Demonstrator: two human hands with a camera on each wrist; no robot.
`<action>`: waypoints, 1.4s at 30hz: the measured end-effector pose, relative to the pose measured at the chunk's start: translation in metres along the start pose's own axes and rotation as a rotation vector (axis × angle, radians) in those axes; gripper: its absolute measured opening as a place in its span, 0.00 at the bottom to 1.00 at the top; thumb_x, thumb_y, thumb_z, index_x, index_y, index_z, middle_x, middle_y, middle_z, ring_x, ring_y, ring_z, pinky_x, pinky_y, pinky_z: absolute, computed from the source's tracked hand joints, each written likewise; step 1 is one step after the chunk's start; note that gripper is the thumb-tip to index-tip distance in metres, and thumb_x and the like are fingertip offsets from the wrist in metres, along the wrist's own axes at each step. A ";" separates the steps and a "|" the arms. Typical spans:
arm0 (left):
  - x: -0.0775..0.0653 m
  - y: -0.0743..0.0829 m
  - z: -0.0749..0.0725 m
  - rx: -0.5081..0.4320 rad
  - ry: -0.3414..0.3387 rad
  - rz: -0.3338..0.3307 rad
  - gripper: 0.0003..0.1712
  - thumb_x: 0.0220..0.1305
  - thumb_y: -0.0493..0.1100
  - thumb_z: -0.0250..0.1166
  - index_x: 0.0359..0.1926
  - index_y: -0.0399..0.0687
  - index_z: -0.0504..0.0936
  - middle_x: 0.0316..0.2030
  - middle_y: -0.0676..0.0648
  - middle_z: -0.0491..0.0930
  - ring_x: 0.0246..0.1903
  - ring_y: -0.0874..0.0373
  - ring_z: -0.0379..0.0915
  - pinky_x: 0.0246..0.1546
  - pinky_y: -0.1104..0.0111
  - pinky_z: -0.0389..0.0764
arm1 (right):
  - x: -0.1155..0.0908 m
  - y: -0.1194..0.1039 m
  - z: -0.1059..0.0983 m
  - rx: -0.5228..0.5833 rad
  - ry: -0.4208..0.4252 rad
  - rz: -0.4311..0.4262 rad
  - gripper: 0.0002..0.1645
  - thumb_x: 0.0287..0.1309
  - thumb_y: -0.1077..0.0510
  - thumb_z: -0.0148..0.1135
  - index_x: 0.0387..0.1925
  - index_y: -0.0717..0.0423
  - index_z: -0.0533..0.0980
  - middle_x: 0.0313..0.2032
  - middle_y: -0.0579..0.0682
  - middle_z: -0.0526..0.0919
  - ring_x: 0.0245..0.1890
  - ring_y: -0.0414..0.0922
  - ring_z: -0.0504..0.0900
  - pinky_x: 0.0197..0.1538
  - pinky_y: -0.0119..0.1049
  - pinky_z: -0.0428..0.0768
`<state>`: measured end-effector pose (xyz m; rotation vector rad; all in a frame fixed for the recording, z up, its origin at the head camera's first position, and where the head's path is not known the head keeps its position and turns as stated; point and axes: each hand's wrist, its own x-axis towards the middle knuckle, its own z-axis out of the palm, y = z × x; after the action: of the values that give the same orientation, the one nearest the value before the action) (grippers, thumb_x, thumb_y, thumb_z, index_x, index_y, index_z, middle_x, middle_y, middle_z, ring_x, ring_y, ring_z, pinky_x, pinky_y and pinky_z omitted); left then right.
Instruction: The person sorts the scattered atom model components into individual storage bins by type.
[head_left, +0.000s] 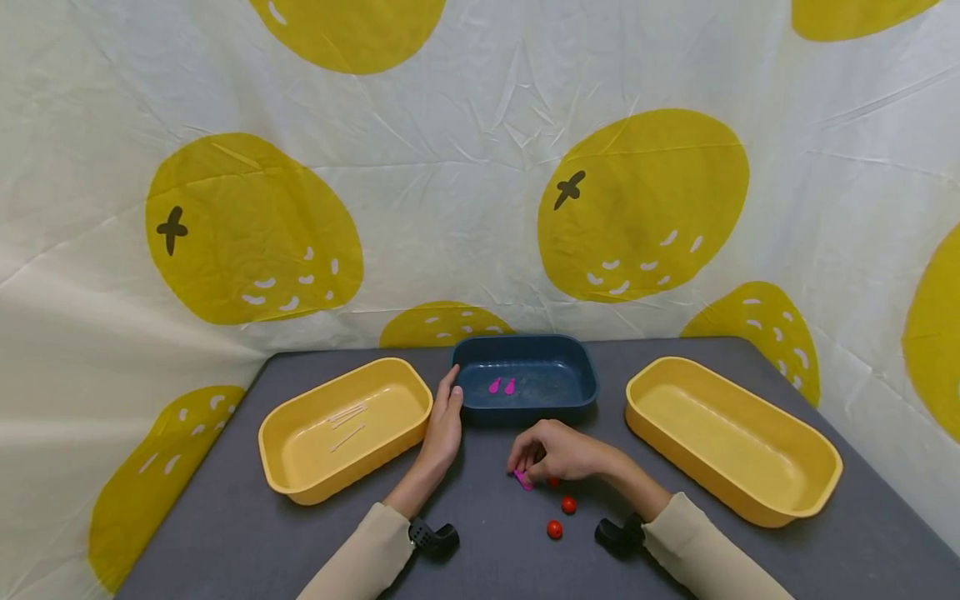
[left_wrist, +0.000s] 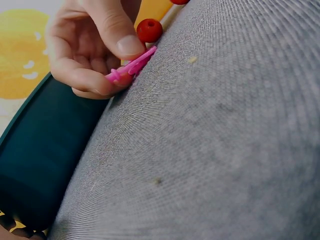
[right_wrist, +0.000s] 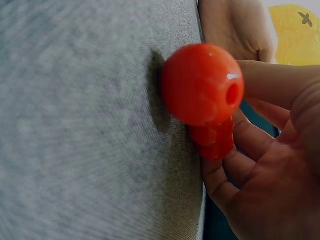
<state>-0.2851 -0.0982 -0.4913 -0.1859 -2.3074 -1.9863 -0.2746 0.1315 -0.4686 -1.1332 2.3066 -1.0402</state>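
My right hand [head_left: 561, 452] is low over the dark cloth in front of the blue tray [head_left: 525, 412]. Between its thumb and fingers it pinches a small pink drop-shaped plastic piece [left_wrist: 134, 65], close to the cloth. Two similar pink pieces [head_left: 510, 387] lie inside the blue tray. My left hand [head_left: 442, 425] rests along that tray's left end, fingers extended against the wall. Red round beads with holes lie beside and below the right hand: one bead [head_left: 568, 505] near the wrist, another bead [head_left: 554, 530] nearer me, and a third partly hidden by the hand.
A yellow tray [head_left: 300, 492] on the left holds several thin white cotton swabs [head_left: 347, 414]. On the right stands another yellow tray [head_left: 735, 433]. Behind the table hangs a white curtain [head_left: 465, 225] printed with yellow fruit.
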 end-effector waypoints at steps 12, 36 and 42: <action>0.004 -0.016 0.003 0.014 0.017 0.025 0.29 0.85 0.52 0.40 0.81 0.58 0.56 0.82 0.48 0.53 0.81 0.44 0.48 0.79 0.41 0.48 | -0.001 0.004 0.000 0.030 0.029 0.008 0.05 0.60 0.65 0.71 0.39 0.56 0.87 0.31 0.48 0.89 0.31 0.34 0.82 0.40 0.30 0.84; 0.004 -0.015 0.002 0.023 0.013 0.006 0.31 0.84 0.58 0.40 0.82 0.60 0.54 0.82 0.51 0.52 0.81 0.46 0.48 0.80 0.42 0.49 | -0.002 0.009 -0.003 0.132 0.059 0.040 0.06 0.61 0.63 0.70 0.40 0.60 0.86 0.32 0.55 0.89 0.31 0.39 0.82 0.41 0.28 0.82; 0.005 -0.015 0.003 0.020 0.009 0.006 0.30 0.85 0.54 0.40 0.82 0.59 0.54 0.82 0.51 0.52 0.81 0.47 0.48 0.80 0.43 0.48 | -0.003 0.009 -0.003 0.153 0.070 0.044 0.07 0.62 0.63 0.70 0.40 0.61 0.86 0.32 0.57 0.89 0.31 0.38 0.82 0.40 0.28 0.82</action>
<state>-0.2920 -0.0976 -0.5052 -0.1818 -2.3178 -1.9563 -0.2797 0.1389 -0.4736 -0.9970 2.2501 -1.2345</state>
